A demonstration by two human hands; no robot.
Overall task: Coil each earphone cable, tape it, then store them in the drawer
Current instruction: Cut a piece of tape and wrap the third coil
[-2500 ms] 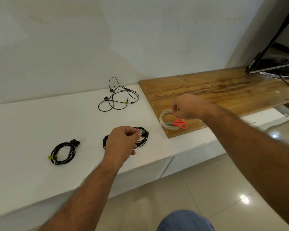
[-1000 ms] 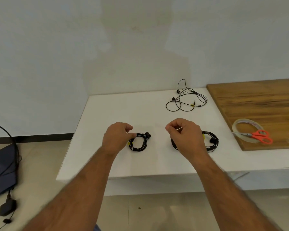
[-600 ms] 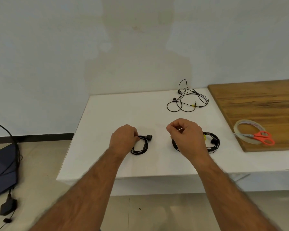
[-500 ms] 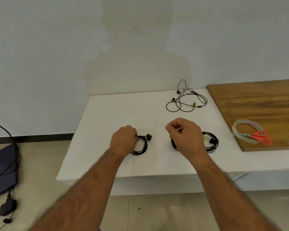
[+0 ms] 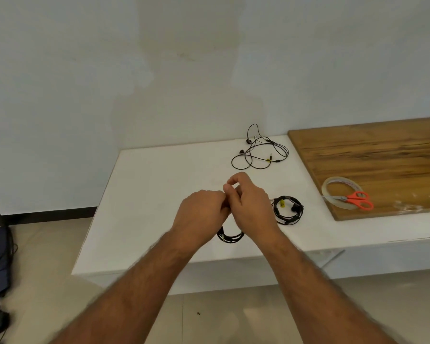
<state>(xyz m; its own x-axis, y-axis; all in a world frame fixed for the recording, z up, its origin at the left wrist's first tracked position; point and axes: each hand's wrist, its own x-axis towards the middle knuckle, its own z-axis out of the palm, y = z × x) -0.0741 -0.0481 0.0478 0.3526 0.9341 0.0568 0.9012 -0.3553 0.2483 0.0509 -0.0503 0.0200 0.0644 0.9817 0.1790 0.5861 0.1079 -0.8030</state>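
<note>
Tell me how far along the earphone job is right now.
Looks done: one coiled earphone lies bundled on the white counter. In hand: the left hand and right hand meet over a second coil, apparently taping it. Left: the loose earphone by the wall lies uncoiled, and nothing is stored; no drawer stands open.

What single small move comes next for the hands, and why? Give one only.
Probably wrap the tape piece around the coiled earphone cable. The left hand and right hand meet over that coil, its lower loop hanging beneath them, the right fingers pinched as if on tape; whether tape is there cannot be told.
</note>
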